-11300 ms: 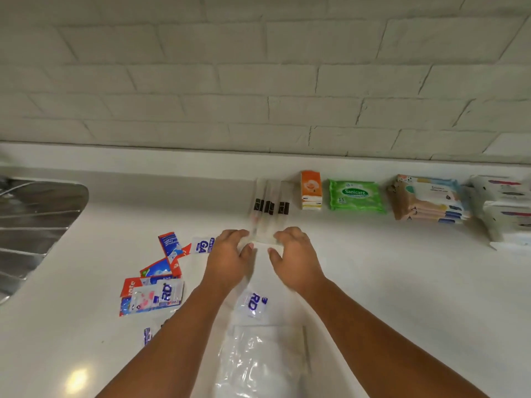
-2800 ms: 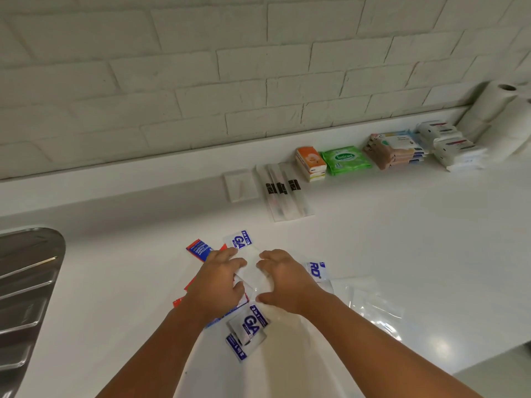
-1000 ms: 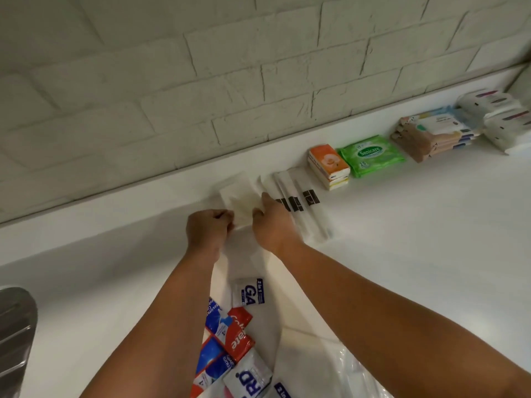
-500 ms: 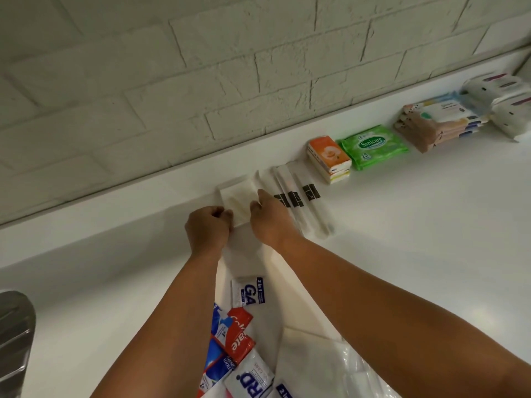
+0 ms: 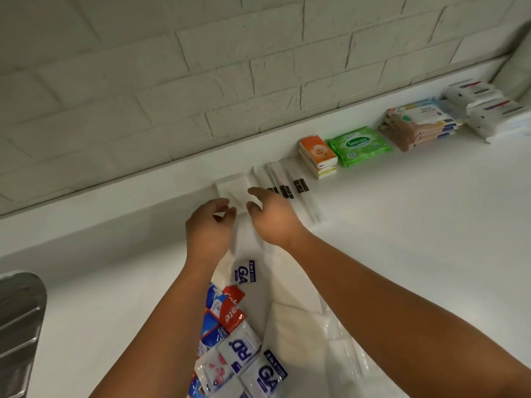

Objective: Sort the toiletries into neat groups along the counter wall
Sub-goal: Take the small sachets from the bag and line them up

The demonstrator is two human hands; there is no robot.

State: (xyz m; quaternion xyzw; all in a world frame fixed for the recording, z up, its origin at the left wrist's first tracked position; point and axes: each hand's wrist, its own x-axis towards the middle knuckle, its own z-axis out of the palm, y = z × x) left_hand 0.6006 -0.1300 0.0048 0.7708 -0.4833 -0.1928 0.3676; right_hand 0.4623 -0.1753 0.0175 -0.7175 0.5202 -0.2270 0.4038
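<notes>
1. Left hand [image 5: 211, 225] sat low over the white counter [image 5: 416, 225], fingers curled loosely inward; whether it pinched anything couldn't be told.
2. Right hand [image 5: 273, 216] was just beside it, fingers spread & relaxed, gripping nothing, fingertips at the near edge of a small clear flat packet [image 5: 232, 188].
3. That packet lay flat vs. the wall ledge, at the left end of the row.
4. Just right of it: three long clear sleeves w/ black labels [image 5: 290, 188], side by side, partly behind the right hand.
5. Next along the wall: orange tissue packs [image 5: 317, 153] stacked, then a green Sanicare wipes pack [image 5: 360, 145], touching or nearly so.
6. Further right: a stack of beige/blue wipes packs [image 5: 416, 124], then white packs [image 5: 485, 107] at the far end.
7. Unsorted pile near the bottom, between the forearms: a GA sachet [image 5: 247, 272], red/blue toothpaste sachets [image 5: 227, 308], an RD sachet [image 5: 240, 347], more GA ones below.
8. Crinkled clear plastic bag [image 5: 342, 349] lay beneath the right forearm.
9. Metal sink drainer [image 5: 17, 326] showed at far left edge.
</notes>
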